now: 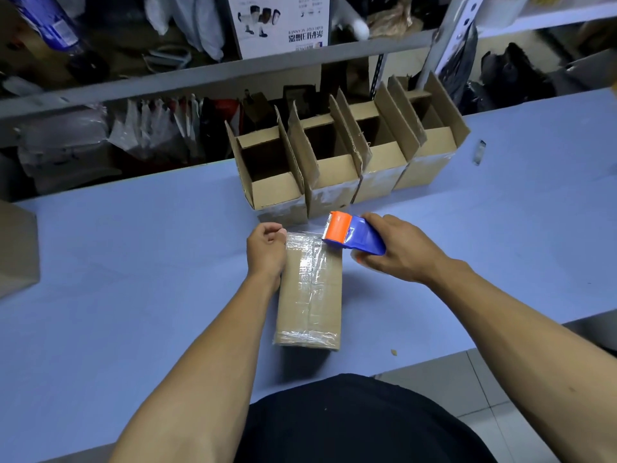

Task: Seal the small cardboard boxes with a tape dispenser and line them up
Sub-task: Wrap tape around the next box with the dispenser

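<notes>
Blue table [133, 262]; cluttered grey metal shelving [233, 66] behind; tiled floor [467, 379].

Blue tabletop [133, 262]. Small clear strip [479, 152] near tabletop's far right edge. Tan crumb [394, 352] at near edge. Brown carton [16, 248] at left edge. Grey shelf [200, 78] beyond far edge, white printed box [283, 21] standing on it, plastic bags [100, 138] beneath.

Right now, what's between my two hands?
The far end of the taped box, seen in the head view: left hand holds its edge, right hand grips the dispenser.
</notes>
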Motion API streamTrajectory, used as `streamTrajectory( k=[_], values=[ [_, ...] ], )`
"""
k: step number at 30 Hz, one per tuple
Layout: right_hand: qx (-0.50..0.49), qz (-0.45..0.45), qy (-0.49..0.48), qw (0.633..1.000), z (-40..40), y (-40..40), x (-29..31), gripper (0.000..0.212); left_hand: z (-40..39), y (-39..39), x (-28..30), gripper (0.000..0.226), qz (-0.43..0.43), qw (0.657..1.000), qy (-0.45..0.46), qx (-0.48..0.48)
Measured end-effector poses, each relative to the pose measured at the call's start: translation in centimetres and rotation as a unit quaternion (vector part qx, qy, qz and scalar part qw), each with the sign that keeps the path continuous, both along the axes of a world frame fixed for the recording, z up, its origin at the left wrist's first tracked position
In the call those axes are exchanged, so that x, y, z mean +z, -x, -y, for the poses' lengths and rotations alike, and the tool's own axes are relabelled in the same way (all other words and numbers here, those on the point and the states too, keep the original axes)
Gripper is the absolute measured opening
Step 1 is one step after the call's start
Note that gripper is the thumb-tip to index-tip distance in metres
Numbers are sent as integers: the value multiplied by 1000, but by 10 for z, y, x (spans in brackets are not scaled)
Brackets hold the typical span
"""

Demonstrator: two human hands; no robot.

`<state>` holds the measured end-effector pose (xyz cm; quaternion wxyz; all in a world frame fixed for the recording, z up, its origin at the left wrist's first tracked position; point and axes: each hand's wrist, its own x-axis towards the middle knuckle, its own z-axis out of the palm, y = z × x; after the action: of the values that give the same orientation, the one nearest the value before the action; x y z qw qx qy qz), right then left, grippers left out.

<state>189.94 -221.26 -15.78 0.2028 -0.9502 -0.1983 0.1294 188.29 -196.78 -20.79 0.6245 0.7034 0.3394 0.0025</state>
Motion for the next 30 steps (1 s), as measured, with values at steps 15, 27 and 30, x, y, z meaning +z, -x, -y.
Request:
streamTrajectory(
  k=[15, 27, 30],
  values=[
    [1, 14, -2, 1000, -3, -2, 0, 53, 12, 31, 31, 33, 45, 963, -264, 4],
    [42, -16, 25, 999, 20, -6, -4, 74, 36, 54, 0, 98, -8, 754, -502, -424],
    [28, -37, 40, 998, 49, -6, -7, 82, 38, 54, 1, 96, -15, 748, -511, -424]
  ],
)
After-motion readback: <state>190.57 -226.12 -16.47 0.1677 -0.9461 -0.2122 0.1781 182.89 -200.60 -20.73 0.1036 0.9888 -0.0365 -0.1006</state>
